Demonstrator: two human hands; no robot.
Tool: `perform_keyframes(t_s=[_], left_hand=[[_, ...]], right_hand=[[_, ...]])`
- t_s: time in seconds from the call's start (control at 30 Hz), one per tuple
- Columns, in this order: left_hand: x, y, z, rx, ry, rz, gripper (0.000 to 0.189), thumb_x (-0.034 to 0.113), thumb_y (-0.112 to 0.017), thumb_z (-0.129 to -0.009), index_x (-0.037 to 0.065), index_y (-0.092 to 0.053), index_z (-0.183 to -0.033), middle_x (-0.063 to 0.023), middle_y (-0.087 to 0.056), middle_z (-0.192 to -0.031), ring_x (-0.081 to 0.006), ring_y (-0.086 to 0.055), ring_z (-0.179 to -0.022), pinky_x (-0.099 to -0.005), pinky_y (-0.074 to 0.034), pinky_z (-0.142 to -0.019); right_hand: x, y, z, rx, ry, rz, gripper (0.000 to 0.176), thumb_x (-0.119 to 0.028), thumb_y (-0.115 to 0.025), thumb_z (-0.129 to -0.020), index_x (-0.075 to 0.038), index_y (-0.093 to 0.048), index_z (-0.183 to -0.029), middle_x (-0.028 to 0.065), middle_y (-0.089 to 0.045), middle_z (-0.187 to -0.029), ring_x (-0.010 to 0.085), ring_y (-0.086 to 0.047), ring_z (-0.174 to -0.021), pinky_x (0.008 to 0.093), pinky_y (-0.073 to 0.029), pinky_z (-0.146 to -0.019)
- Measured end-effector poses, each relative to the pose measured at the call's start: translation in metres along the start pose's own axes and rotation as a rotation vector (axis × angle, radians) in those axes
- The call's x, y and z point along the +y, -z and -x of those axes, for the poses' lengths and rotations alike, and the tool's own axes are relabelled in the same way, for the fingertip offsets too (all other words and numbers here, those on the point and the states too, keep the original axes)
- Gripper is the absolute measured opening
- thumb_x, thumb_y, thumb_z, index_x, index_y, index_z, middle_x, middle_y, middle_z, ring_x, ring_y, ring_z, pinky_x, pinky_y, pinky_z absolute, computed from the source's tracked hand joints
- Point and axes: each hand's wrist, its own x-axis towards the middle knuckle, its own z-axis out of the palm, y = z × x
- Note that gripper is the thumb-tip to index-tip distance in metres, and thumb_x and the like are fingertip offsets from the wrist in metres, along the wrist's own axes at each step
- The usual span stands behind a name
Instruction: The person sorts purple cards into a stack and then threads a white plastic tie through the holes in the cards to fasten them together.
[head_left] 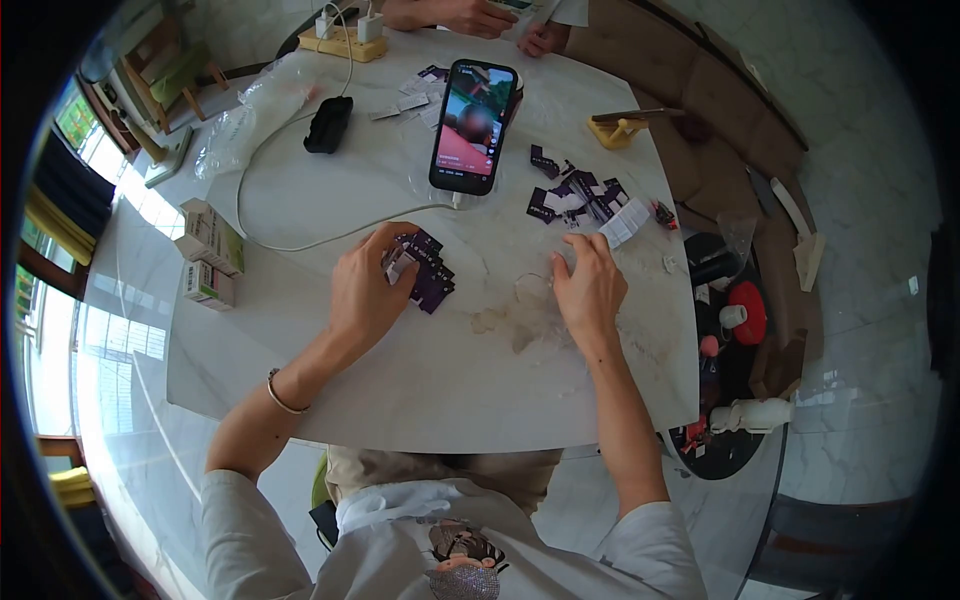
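Note:
My left hand (368, 285) curls around the near side of a pile of small purple printed cards (432, 272) on the table. A small pale piece shows between its thumb and fingers. To the right, my right hand (592, 290) is held over the table with its thumb and fingers apart and nothing visible in it. Just beyond its fingertips lie a white strip sheet (625, 222) and a loose heap of purple and white cards (590, 195). A phone (474, 125) stands upright between the two groups, its screen lit.
A white cable (300, 246) crosses the marble-patterned table (400, 400). Two small boxes (210, 255) stand at the left, near a plastic bag (250, 120) and a black case (328, 125). A yellow stand (617, 132) is at the right. Another person's hands (480, 18) are across the table.

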Motion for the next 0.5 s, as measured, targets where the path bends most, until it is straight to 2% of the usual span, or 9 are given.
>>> perform_keyframes(t_s=[0.03, 0.2, 0.33, 0.5], left_hand=[[0.0, 0.0, 0.001, 0.018, -0.011, -0.033, 0.036, 0.006, -0.07, -0.079, 0.009, -0.064, -0.114, -0.011, -0.066, -0.089, -0.0239, -0.06, -0.067, -0.0337, -0.049, -0.068], [-0.005, -0.003, 0.002, 0.088, -0.12, -0.177, 0.027, 0.01, -0.073, -0.081, 0.008, -0.067, -0.107, -0.0103, -0.064, -0.097, -0.0279, -0.063, -0.072, -0.0368, -0.05, -0.067], [0.0, -0.004, 0.004, 0.102, -0.111, -0.174, 0.021, 0.011, -0.073, -0.082, 0.007, -0.069, -0.102, -0.0103, -0.064, -0.099, -0.029, -0.064, -0.077, -0.0367, -0.05, -0.067], [0.005, -0.003, 0.004, 0.068, -0.148, -0.065, 0.015, 0.007, -0.072, -0.083, 0.005, -0.07, -0.097, -0.0103, -0.064, -0.098, -0.0289, -0.064, -0.077, -0.0354, -0.051, -0.067]], right_hand=[[0.001, 0.0, -0.001, -0.026, -0.026, 0.026, 0.02, -0.017, -0.069, -0.086, -0.01, -0.067, -0.103, 0.005, -0.063, -0.105, 0.0284, -0.068, -0.078, 0.041, -0.053, -0.066], [0.014, -0.004, -0.005, -0.037, -0.065, 0.073, 0.018, -0.016, -0.07, -0.085, -0.01, -0.068, -0.102, 0.0048, -0.065, -0.098, 0.0283, -0.068, -0.077, 0.041, -0.053, -0.066], [0.015, -0.001, -0.008, -0.064, -0.091, 0.035, 0.011, -0.016, -0.071, -0.084, -0.013, -0.071, -0.094, 0.0026, -0.066, -0.09, 0.0274, -0.067, -0.077, 0.0406, -0.052, -0.064], [0.01, 0.006, -0.01, 0.015, -0.112, -0.032, 0.004, -0.016, -0.072, -0.081, -0.015, -0.072, -0.085, 0.001, -0.066, -0.085, 0.0264, -0.067, -0.077, 0.0392, -0.05, -0.062]])
